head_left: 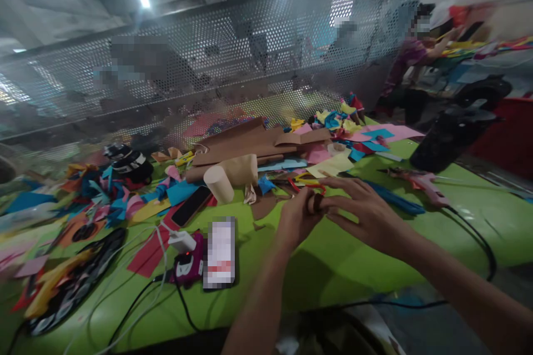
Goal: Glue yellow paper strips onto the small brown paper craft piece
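A perforated screen [233,61] runs behind the green table [350,272]. Brown card [245,141] lies at the back among coloured paper scraps, and a black bottle [447,138] stands at the right. Near the bottle, a pink glue gun [431,186] lies beyond the right hand [368,208], whose fingers are spread, their tips at a small brown piece; whether they grip it, I cannot tell. The left hand [298,216] has its fingers curled, pinching that brown piece [317,202], which sits between both hands above the table. A phone [219,255] lies left of them.
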A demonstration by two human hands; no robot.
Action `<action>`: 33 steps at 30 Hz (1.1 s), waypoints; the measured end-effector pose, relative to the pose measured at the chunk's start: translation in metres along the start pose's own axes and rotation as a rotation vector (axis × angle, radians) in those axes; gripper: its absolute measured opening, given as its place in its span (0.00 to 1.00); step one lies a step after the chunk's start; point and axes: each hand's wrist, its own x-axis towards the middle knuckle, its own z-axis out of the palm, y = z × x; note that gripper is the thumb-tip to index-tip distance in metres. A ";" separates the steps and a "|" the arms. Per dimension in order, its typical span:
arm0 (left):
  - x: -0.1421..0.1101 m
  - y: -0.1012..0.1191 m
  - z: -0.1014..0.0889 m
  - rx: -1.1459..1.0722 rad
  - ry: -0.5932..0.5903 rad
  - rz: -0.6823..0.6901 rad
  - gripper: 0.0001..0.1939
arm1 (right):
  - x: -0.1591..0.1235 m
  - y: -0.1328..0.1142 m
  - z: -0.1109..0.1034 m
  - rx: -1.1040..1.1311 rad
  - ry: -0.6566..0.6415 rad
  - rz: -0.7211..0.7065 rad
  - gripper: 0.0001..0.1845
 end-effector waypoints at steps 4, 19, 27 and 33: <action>0.001 0.001 0.001 -0.082 -0.004 -0.039 0.11 | -0.002 0.005 -0.006 -0.054 0.028 0.004 0.09; 0.005 0.004 0.007 -0.679 -0.056 -0.106 0.25 | -0.005 0.006 -0.001 0.060 0.036 -0.002 0.18; 0.000 0.020 -0.005 -0.651 -0.069 -0.138 0.20 | -0.075 0.110 -0.033 -0.174 0.217 0.840 0.17; 0.001 0.014 -0.004 -0.605 -0.119 -0.115 0.16 | -0.102 0.144 -0.040 -0.144 0.004 1.228 0.22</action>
